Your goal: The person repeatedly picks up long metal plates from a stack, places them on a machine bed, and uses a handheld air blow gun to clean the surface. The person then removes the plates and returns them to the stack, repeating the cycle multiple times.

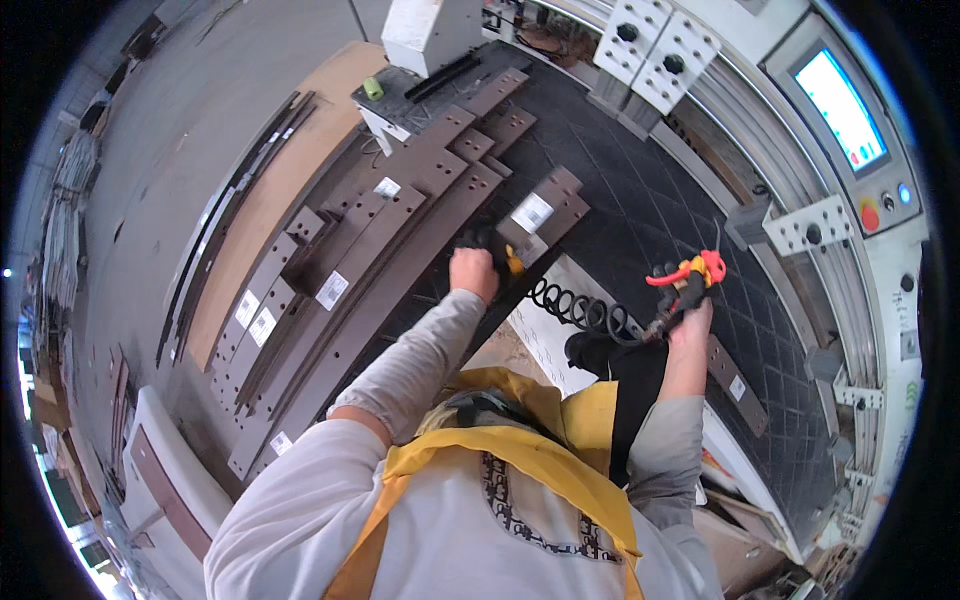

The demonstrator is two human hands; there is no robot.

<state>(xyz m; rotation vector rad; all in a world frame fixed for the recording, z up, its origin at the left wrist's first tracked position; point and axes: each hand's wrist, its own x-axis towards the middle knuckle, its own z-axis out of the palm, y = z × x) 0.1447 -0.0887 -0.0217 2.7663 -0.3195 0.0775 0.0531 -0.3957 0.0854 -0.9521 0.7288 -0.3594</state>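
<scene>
My left hand point(485, 250), in a black glove with a yellow patch, grips the near left edge of a short dark brown board point(560, 200). A white label and several holes show on that board, and the glove hides part of its edge. In my gloved right hand point(685, 290) is a red air blow gun point(700, 268) with a thin nozzle pointing away from me. The black coiled hose point(580, 308) stretches leftward from near that hand.
Stacked long brown boards point(400, 215) with holes and labels lie to the left. A black quilted surface point(640, 190) spreads ahead, with a narrow brown board point(738, 385) at the right. The machine's control screen point(842, 108) and metal rails stand far right. A white box point(425, 35) sits at the back.
</scene>
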